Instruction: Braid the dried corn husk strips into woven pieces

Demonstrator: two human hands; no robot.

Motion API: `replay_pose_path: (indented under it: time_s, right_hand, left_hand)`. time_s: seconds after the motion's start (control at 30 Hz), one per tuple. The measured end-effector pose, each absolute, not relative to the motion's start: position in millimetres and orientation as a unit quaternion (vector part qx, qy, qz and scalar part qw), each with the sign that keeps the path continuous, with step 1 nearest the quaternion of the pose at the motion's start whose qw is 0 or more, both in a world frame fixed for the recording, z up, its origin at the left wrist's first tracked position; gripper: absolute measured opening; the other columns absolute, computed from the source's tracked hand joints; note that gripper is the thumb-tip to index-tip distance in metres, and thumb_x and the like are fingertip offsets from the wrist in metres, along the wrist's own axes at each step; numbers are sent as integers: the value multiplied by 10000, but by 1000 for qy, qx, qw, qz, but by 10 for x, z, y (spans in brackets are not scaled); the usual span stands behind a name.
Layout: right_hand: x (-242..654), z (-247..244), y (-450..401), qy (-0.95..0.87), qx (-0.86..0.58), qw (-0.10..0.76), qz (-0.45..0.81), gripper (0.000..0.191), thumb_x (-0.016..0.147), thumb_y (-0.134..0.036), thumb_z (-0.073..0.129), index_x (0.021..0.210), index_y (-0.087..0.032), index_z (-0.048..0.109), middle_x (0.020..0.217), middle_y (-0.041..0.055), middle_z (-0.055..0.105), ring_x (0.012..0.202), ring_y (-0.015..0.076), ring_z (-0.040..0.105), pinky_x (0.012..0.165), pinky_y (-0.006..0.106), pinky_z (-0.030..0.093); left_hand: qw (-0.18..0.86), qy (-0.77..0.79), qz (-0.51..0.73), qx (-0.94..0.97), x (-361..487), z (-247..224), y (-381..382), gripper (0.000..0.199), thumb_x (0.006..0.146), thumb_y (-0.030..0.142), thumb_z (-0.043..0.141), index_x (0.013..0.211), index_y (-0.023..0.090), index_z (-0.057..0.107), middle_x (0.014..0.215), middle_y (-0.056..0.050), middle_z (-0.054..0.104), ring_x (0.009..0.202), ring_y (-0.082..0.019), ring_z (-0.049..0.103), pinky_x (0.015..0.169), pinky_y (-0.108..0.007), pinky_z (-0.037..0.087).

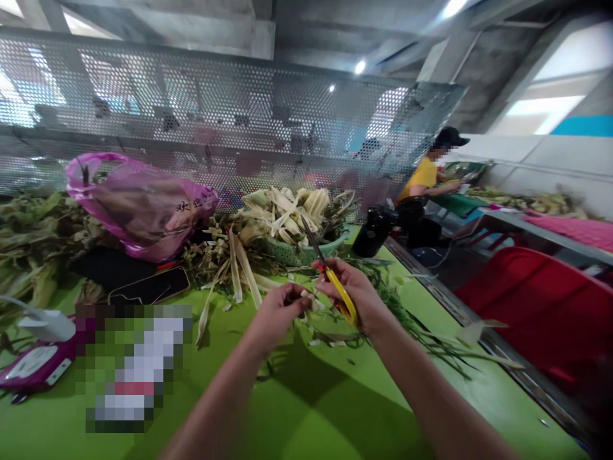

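Note:
My right hand (352, 291) is closed around the yellow handle of a pair of scissors (345, 297), whose dark blades point up and away to the left. Pinched between the fingers of my left hand (282, 310) is a small pale piece of dried husk (311, 299). The two hands are close together above the green table. Behind them stands a green basket (306, 254) heaped with pale dried corn husks (294, 214). Cut scraps and green strands (407, 319) lie on the table under and beside my right hand.
A pink plastic bag (143, 204), a phone (149, 287), a purple power strip (41, 364) and more husks (38, 236) are on the left. A black container (373, 230) stands by the right edge. Beyond are a red chair (546, 313), a perforated metal screen (215, 115) and a seated person (424, 176).

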State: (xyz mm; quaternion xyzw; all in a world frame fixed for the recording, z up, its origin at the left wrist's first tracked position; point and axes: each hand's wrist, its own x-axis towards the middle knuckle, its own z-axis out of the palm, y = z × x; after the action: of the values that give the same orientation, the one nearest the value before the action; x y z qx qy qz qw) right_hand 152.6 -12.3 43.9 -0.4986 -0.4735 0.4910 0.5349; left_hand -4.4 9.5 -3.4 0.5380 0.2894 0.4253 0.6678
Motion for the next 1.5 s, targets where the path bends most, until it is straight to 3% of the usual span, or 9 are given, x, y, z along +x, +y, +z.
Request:
replay_pose_path:
  time_s: [0.27,0.47,0.67,0.87,1.0,1.17,1.3,1.5]
  right_hand:
    - [1552,376,-188,-449,-459,544,540,451,571,-265,806,971,-202,608,691,-55,544,444,34,393,404,169,277]
    - [1572,342,-212,-489,-483,514,513,450,665,-384,763,1035,-225,562,691,-62,488,468,40,345,428,169,284]
    - [1649,363,-293,-588,-510,433,455,508,716,-533,680,1115,-260,525,859,9,521,760,152,522,698,265,478]
    - [1651,379,-323,-669,-486,341,446,515,715,-580,647,1113,-264,566,942,60,565,930,254,547,833,368,469]
    - [1585,448,-345,-692,-478,324,433,531,715,-577,643,1126,-249,576,948,71,571,906,259,545,822,379,471]
    - [1553,467,-353,-719,-466,295,424,532,736,-594,611,1104,-213,555,902,47,559,797,199,524,711,304,472]
    - [1574,408,-303,-734,-477,284,391,475,746,-594,601,1021,-209,558,821,22,527,695,160,461,592,252,410]
    - [1598,355,-273,-712,-499,290,400,451,711,-552,665,995,-216,566,789,12,538,677,160,458,562,243,381]
  left_hand:
    - [703,279,407,512,-50,5,11,267,690,361,722,821,150,624,732,-8,589,665,-95,498,649,-209,368]
    - [671,362,463,451,-59,36,77,294,623,368,758,701,132,600,614,17,547,549,-67,457,554,-192,342]
    - [649,379,555,357,-189,81,157,286,603,352,757,721,157,585,585,52,500,491,-47,426,490,-172,333]
    - [632,366,593,340,-239,53,197,279,628,379,733,747,167,593,594,54,486,494,-50,418,486,-174,322]
    - [654,349,585,328,-220,67,172,262,636,358,727,757,174,586,592,57,493,499,-52,421,488,-173,319]
    - [644,360,583,339,-200,82,146,202,659,303,700,747,171,574,554,71,441,470,-38,354,451,-158,251]
    - [652,359,571,347,-195,82,146,186,653,287,694,748,168,588,570,60,469,487,-47,384,466,-166,280]
    - [646,366,562,364,-192,95,139,212,631,317,718,721,165,600,579,52,490,503,-53,399,492,-175,297]
